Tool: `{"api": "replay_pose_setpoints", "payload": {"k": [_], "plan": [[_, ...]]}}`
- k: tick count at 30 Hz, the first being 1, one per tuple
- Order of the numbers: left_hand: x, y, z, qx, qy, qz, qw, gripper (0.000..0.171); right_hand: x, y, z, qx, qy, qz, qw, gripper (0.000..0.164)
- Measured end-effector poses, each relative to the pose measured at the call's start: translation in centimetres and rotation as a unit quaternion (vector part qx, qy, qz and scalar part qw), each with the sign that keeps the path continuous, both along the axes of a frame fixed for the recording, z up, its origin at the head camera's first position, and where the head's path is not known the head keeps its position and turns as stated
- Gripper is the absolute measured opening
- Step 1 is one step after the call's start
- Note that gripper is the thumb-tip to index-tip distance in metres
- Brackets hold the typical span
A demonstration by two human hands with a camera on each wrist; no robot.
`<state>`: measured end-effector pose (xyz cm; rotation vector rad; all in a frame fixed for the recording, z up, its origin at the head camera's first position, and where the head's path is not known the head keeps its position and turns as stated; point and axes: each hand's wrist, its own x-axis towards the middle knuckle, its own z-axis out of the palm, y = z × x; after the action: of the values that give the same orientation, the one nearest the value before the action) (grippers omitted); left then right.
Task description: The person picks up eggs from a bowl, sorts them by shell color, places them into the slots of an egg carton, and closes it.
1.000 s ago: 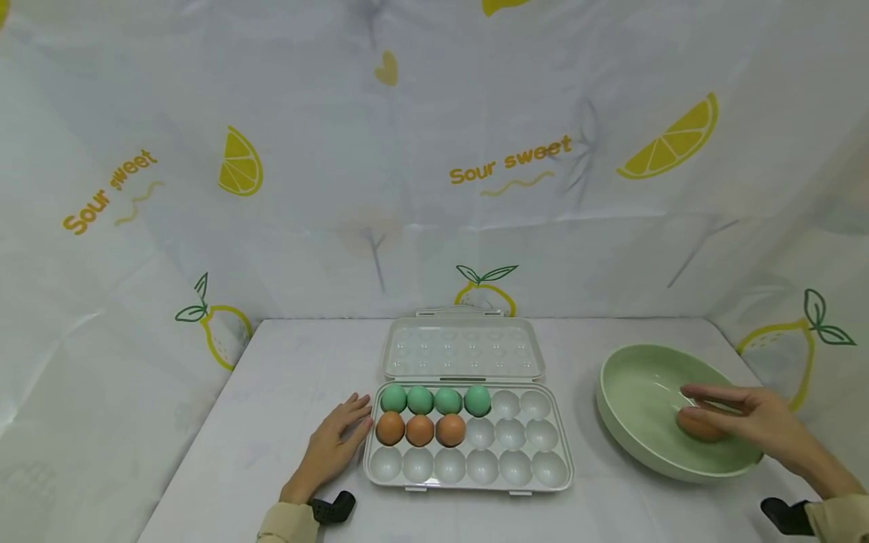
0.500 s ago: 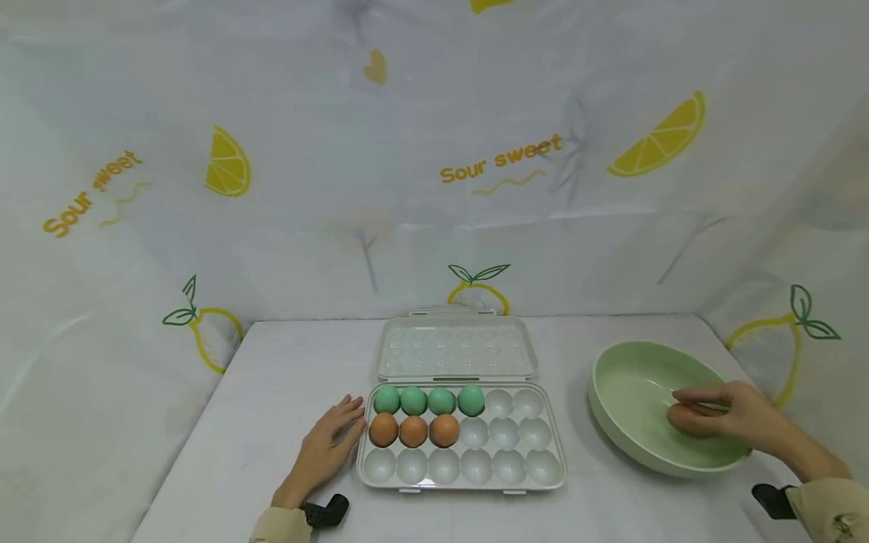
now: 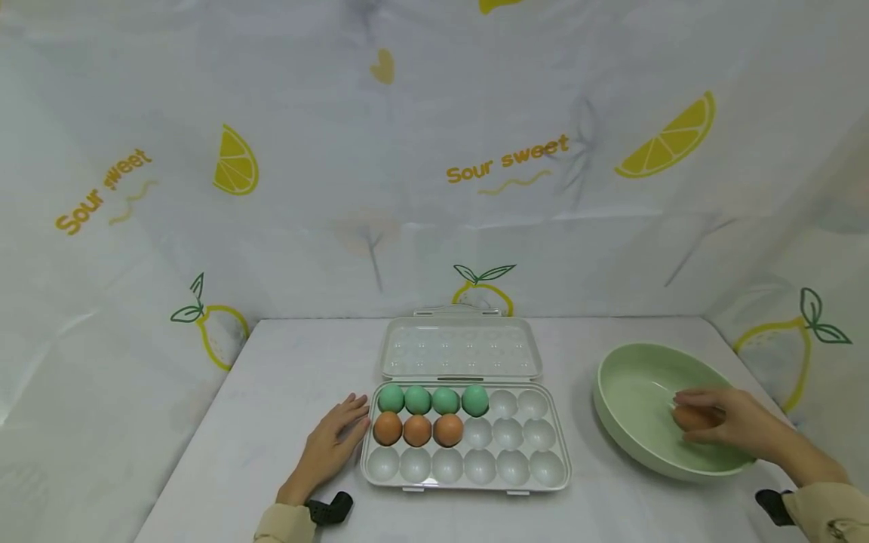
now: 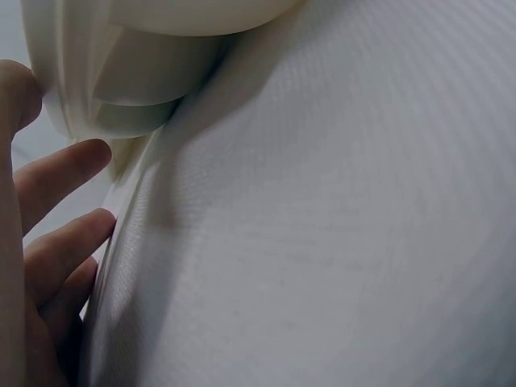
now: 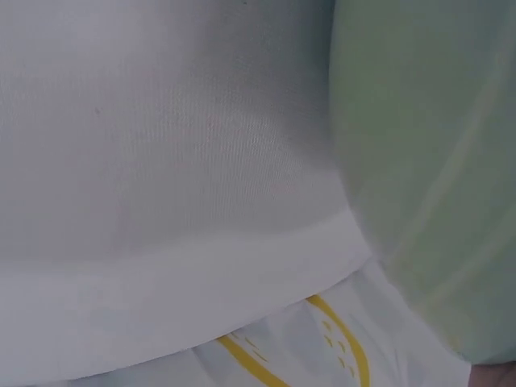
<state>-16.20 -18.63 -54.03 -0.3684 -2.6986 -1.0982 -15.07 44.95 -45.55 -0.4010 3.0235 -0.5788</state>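
Observation:
In the head view my right hand (image 3: 740, 424) reaches over the rim of a pale green bowl (image 3: 631, 403). Its fingers and thumb grip a brown egg (image 3: 694, 417) inside the bowl. My left hand (image 3: 328, 445) lies at the left side of a white egg tray (image 3: 467, 483), relaxed fingers spread and thumb against the tray's edge. The left wrist view shows the underside of that tray (image 4: 157, 68) beside the fingertips (image 4: 97, 153). Several green eggs (image 3: 417, 400) fill the left of the back row. Brown eggs (image 3: 417, 431) sit at the left of the middle row.
The tray's clear lid (image 3: 462, 348) lies folded back behind it. White cloth covers the table (image 3: 231, 452). A lemon-print curtain (image 3: 305, 249) stands along the back and sides. The bowl's outer wall (image 5: 427, 161) occupies the right of the right wrist view.
My right fingers have closed around the brown egg in the bowl, which has shifted slightly. My left hand stays at the tray's edge. The head view sways a little.

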Motion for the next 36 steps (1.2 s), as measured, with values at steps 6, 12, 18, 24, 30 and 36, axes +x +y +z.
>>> {"api": "replay_pose_setpoints", "payload": {"k": [6, 12, 18, 24, 30, 36], "plan": [[0.0, 0.0, 0.0, 0.000, 0.001, -0.002, 1.0000, 0.032, -0.5, 0.1, -0.6, -0.007, 0.018, 0.052, 0.998, 0.053], [0.0, 0.1, 0.2, -0.004, -0.006, 0.003, 1.0000, 0.032, -0.3, 0.0, -1.0, -0.033, 0.032, 0.043, 0.998, 0.043], [0.0, 0.1, 0.1, -0.002, -0.007, 0.006, 1.0000, 0.033, 0.4, 0.0, -1.1, -0.120, 0.069, 0.036, 0.990, 0.038], [0.0, 0.1, 0.0, 0.002, -0.008, 0.007, 0.9999, 0.033, 0.8, -1.1, -0.2, -0.213, 0.032, -0.008, 0.976, 0.042], [0.0, 0.1, -0.1, 0.004, -0.013, 0.008, 0.9999, 0.033, 0.7, -2.9, 0.5, -0.247, 0.036, -0.046, 0.967, 0.049], [-0.1, 0.1, 0.0, 0.004, -0.012, 0.007, 0.9999, 0.033, 0.4, -5.1, 1.5, -0.257, 0.017, -0.087, 0.962, 0.058]]}}
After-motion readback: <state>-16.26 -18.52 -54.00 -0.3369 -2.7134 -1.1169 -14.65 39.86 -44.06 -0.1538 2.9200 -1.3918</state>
